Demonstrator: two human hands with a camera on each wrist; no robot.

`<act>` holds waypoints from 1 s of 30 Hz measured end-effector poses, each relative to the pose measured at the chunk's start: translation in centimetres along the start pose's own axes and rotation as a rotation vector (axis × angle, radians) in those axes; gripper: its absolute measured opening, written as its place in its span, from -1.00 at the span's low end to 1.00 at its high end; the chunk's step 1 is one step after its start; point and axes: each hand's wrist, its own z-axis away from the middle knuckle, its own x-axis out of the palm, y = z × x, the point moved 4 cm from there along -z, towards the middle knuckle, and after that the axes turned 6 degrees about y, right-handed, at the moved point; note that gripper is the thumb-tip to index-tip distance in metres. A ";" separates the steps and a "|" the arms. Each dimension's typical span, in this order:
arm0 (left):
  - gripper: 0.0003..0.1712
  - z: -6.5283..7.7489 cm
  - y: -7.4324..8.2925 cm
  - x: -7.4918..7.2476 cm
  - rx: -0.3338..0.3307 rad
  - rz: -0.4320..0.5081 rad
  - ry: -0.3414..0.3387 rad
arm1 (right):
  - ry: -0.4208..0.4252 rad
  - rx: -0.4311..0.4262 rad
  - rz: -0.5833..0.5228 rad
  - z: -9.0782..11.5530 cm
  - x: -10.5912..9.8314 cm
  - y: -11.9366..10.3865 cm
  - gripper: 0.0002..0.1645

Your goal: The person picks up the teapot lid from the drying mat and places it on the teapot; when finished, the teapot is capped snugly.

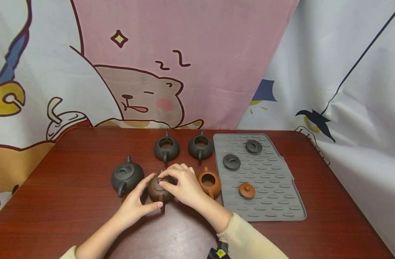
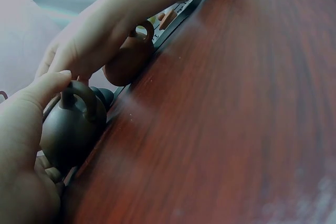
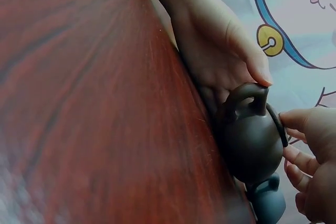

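A brown clay teapot (image 1: 154, 195) stands on the table between both hands. My left hand (image 1: 136, 208) holds it, thumb by the handle and fingers along its left side. From above, my right hand (image 1: 186, 184) pinches the knob of the brown lid (image 1: 155, 185), which sits over the teapot's mouth. In the right wrist view the teapot body (image 3: 251, 148) shows its looped handle under the left thumb, with the lid at the right fingertips. Just left is a dark grey teapot (image 1: 126, 178) with its lid on. An orange teapot (image 1: 201, 178), lidless, stands close to the right hand.
Two dark teapots, one (image 1: 159, 153) left and one (image 1: 194, 152) right, stand lidless at the back. A grey ridged mat (image 1: 272, 201) on the right bears two dark lids, one (image 1: 254, 146) behind the other (image 1: 231, 162), and an orange lid (image 1: 247, 191). A printed curtain (image 1: 217, 72) hangs behind.
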 end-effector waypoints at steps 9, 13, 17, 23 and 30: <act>0.00 0.1 0.4 0.0 0.009 -0.011 0.003 | 0.005 0.011 -0.005 0.0 0.3 0.4 -0.80; 0.00 0.1 0.4 -0.1 0.014 -0.017 0.006 | 0.005 0.014 -0.008 0.0 0.4 0.4 -0.80; 0.00 0.0 0.2 0.0 0.019 -0.018 0.008 | 0.008 0.016 -0.006 0.0 0.1 0.3 -0.78; 0.01 -0.1 0.2 -0.1 0.021 -0.008 0.002 | 0.061 0.006 -0.060 -0.2 -1.6 -0.4 -0.76; 0.01 0.0 0.7 -0.3 0.081 -0.023 0.022 | 0.118 -0.022 -0.138 0.2 -4.2 -1.3 -0.79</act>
